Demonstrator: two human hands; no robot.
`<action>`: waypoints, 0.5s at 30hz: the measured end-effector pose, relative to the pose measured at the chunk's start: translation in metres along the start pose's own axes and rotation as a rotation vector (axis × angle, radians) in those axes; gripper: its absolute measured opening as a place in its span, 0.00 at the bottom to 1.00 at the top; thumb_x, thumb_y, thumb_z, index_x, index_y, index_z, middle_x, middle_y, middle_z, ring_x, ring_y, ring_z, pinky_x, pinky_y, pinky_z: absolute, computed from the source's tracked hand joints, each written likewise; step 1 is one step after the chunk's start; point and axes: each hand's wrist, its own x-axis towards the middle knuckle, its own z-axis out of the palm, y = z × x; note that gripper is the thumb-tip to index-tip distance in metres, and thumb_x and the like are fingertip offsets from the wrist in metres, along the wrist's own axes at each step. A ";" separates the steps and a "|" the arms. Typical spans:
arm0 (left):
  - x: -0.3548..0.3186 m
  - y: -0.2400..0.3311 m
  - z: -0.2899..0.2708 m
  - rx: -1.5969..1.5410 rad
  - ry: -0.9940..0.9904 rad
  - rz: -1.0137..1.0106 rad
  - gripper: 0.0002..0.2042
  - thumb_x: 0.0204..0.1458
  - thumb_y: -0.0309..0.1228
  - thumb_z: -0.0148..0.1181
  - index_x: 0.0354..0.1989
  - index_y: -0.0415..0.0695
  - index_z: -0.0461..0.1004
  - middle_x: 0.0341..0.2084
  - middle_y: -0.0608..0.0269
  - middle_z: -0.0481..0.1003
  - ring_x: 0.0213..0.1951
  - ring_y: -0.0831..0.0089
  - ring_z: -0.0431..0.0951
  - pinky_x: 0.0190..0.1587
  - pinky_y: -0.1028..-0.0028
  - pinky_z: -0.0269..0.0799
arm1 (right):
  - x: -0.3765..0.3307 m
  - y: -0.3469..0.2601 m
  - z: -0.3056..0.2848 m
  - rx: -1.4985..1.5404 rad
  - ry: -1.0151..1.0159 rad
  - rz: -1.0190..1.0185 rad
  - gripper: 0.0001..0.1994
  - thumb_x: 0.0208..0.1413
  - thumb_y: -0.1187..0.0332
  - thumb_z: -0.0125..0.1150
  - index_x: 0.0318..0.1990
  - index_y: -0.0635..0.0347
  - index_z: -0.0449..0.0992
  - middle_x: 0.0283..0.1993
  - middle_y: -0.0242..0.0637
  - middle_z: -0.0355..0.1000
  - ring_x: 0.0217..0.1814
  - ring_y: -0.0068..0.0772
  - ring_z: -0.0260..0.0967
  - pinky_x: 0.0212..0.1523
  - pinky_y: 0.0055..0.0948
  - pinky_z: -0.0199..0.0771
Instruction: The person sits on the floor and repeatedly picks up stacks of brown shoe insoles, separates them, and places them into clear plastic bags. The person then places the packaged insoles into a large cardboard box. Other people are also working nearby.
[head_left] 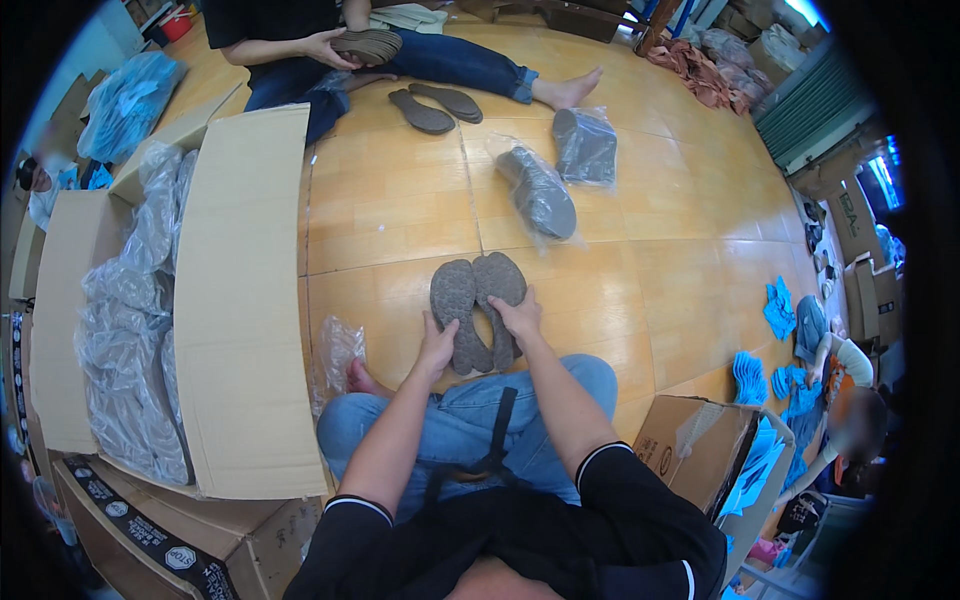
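Your left hand (437, 343) pinches the left grey-brown, felt-like, sole-shaped insole (455, 300), your right hand (519, 317) the right matching insole (499, 279), side by side just beyond your blue-jeaned legs (450, 428). Hold lightly, toe and heel ends level, so neither should bend or slip.

On my remote feed, I see the wearer's left hand (438, 345) gripping the left insole (453, 305) and the right hand (520, 318) gripping the right insole (499, 277), both grey-brown, side by side, broad ends pointing away from the wearer. Beyond them I make out two clear-bagged insole packs (545, 195) on the glossy tan floor (390, 220), and a loose insole pair (425, 112) near a co-worker, whose hand (322, 48) holds an insole stack (368, 46). To the left, I have an open cardboard box (245, 300) filled with clear plastic bags (130, 350).
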 end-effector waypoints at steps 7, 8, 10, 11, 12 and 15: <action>0.006 -0.007 0.001 0.042 -0.018 -0.063 0.42 0.60 0.34 0.51 0.70 0.35 0.26 0.70 0.39 0.42 0.70 0.55 0.47 0.69 0.70 0.46 | -0.028 -0.002 0.025 0.077 0.026 -0.241 0.56 0.43 0.50 0.71 0.72 0.64 0.38 0.66 0.70 0.49 0.69 0.63 0.50 0.68 0.43 0.52; 0.007 -0.009 0.001 0.003 -0.008 -0.088 0.42 0.60 0.34 0.51 0.70 0.35 0.25 0.70 0.39 0.42 0.71 0.54 0.47 0.69 0.70 0.46 | -0.028 -0.001 0.030 0.072 -0.001 -0.266 0.56 0.44 0.52 0.70 0.72 0.64 0.37 0.66 0.70 0.49 0.69 0.64 0.50 0.69 0.43 0.52; 0.008 -0.012 0.001 0.077 -0.004 -0.049 0.42 0.60 0.34 0.51 0.70 0.35 0.24 0.70 0.39 0.41 0.71 0.54 0.46 0.69 0.70 0.46 | -0.024 -0.001 0.032 0.143 -0.020 -0.299 0.55 0.47 0.54 0.68 0.72 0.64 0.32 0.68 0.68 0.47 0.71 0.60 0.48 0.69 0.42 0.50; 0.008 -0.013 0.000 0.088 0.001 -0.032 0.42 0.60 0.33 0.51 0.70 0.34 0.24 0.70 0.39 0.40 0.71 0.54 0.46 0.69 0.69 0.46 | -0.021 -0.003 0.027 0.180 -0.020 -0.312 0.56 0.47 0.54 0.69 0.72 0.64 0.31 0.68 0.67 0.47 0.71 0.59 0.48 0.70 0.42 0.50; 0.009 -0.013 0.000 0.088 -0.010 -0.025 0.42 0.60 0.33 0.51 0.70 0.34 0.25 0.70 0.39 0.40 0.71 0.54 0.46 0.69 0.69 0.46 | -0.018 -0.007 0.019 0.218 -0.002 -0.266 0.56 0.47 0.54 0.69 0.72 0.64 0.31 0.69 0.66 0.48 0.72 0.57 0.48 0.70 0.42 0.50; 0.007 -0.007 0.001 0.105 0.025 0.002 0.41 0.60 0.34 0.51 0.70 0.33 0.28 0.70 0.39 0.42 0.70 0.54 0.47 0.69 0.68 0.46 | -0.030 -0.026 -0.023 0.614 -0.134 -0.290 0.52 0.49 0.62 0.68 0.72 0.63 0.33 0.68 0.54 0.54 0.68 0.44 0.56 0.67 0.36 0.56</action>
